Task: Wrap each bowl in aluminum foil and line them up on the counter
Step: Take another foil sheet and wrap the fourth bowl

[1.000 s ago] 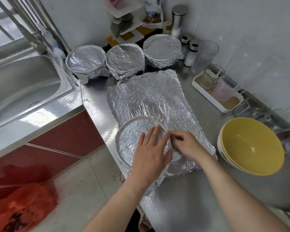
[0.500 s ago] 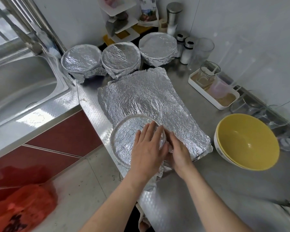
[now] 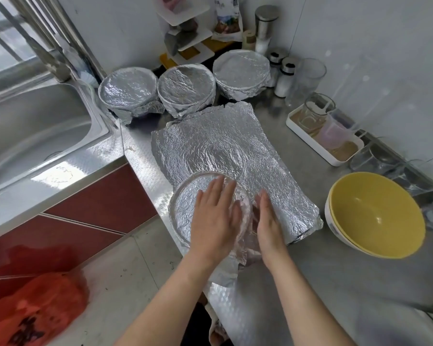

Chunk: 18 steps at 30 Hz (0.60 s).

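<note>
Your left hand [image 3: 214,221] lies flat on top of the clear glass bowl [image 3: 183,208]. The fingers are straight and close together, pointing away from you, and grip nothing. The palm covers the bowl's right half.

The bowl sits on the near-left corner of the aluminum foil sheet [image 3: 223,151], right at the front edge of the counter [image 3: 323,283].

Your right hand [image 3: 268,221] is just beside the bowl's right side, turned on edge. Its fingers are straight and touch the crumpled foil there, with no visible pinch. Its thumb is hidden. Both forearms come in from the bottom of the frame, almost parallel.

The foil spreads flat and crinkled from the bowl toward the back wall. Its near edge is bunched under your wrists.

The foil-wrapped bowls [image 3: 185,87], three of them, stand in a row at the back, just beside each other. The stacked yellow bowls [image 3: 375,213] are on the right, clear of the foil.

The glass bowl's right rim is hidden under your hands. I can't tell whether it's upright or inverted.
</note>
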Motion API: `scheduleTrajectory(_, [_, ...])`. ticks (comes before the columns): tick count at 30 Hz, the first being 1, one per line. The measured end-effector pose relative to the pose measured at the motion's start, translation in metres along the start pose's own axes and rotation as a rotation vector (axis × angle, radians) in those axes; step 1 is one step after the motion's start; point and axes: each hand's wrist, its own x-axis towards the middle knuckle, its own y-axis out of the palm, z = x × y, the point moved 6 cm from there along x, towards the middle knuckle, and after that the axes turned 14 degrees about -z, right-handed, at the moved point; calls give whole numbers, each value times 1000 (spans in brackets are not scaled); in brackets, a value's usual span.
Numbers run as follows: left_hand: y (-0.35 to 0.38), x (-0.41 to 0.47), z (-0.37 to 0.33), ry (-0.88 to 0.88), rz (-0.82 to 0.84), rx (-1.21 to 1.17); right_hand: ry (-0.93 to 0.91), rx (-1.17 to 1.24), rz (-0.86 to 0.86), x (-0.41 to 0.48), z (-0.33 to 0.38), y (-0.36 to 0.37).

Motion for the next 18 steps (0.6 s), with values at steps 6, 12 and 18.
scheduleTrajectory(6, [-37, 24, 82, -446, -160, -108, -64, -104, 55, 7, 22, 13])
scheduleTrajectory(12, [-21, 16, 101, -803, -98, -570, -56, -86, 14, -2, 23, 28])
scheduleTrajectory(18, [-23, 19, 98, -733, -106, -501, -76, -118, -47, -5, 24, 29])
